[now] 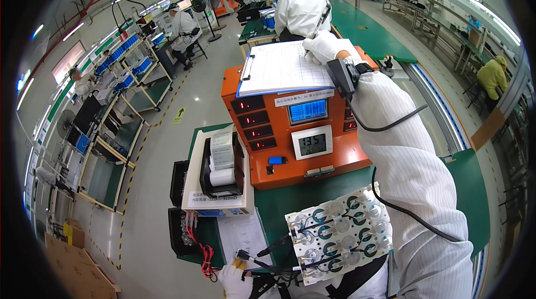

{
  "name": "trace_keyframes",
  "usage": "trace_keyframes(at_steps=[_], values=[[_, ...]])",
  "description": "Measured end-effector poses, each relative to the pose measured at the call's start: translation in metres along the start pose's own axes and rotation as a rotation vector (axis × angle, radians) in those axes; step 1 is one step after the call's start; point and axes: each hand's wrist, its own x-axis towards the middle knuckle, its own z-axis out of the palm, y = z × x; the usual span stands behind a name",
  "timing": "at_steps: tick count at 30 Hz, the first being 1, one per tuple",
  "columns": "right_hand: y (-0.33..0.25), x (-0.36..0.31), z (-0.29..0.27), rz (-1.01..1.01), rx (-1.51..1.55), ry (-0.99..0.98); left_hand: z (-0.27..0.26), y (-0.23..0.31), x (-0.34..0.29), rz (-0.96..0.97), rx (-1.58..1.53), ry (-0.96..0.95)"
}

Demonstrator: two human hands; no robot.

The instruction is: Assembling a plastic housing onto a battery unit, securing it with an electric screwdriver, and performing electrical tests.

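Note:
My right hand point(328, 48), in a white glove, rests on the far right part of a clipboard point(287, 67) with a gridded paper sheet. Its fingers are curled together, and whatever they may hold is hidden. The clipboard lies on top of an orange tester point(346, 151) with red digit displays and a small blue screen. At the lower edge my left hand point(235, 281), also gloved, pinches a black cable connector point(243, 255). Black leads run from there toward a white battery module point(340, 232) with round cells and wiring, which lies tilted before me.
A white meter point(196, 187) holding a roll of labels point(223, 177) stands left of the tester. Black bins point(177, 232) and red leads point(206, 257) are beside it. A digital clock point(312, 142) leans on the tester. Across the green table, a co-worker point(304, 11) sits facing away.

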Motion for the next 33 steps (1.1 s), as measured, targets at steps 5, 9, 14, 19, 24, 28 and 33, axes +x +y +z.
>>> trace_keyframes(at_steps=[5, 9, 14, 19, 24, 28, 33], values=[[0.007, 0.012, -0.001, -0.001, -0.040, -0.015, 0.002, -0.001, 0.000, -0.002, -0.018, -0.008], [0.004, 0.010, 0.005, -0.009, -0.001, -0.019, -0.002, 0.000, -0.002, -0.007, 0.009, -0.005], [0.005, 0.001, -0.004, 0.033, 0.114, 0.001, 0.003, -0.002, -0.003, 0.009, -0.016, 0.007], [0.000, -0.008, 0.001, 0.003, 0.201, 0.029, 0.001, -0.002, -0.015, -0.045, -0.007, -0.031], [0.018, -0.055, -0.031, -0.167, 0.244, 0.073, 0.010, -0.011, -0.010, -0.009, -0.069, -0.067], [0.032, -0.151, -0.050, -0.607, -0.293, -0.020, 0.007, -0.010, -0.011, -0.053, -0.035, -0.081], [0.108, -0.196, -0.041, -0.294, -0.847, -0.268, 0.010, -0.006, -0.008, -0.058, 0.086, -0.080]])
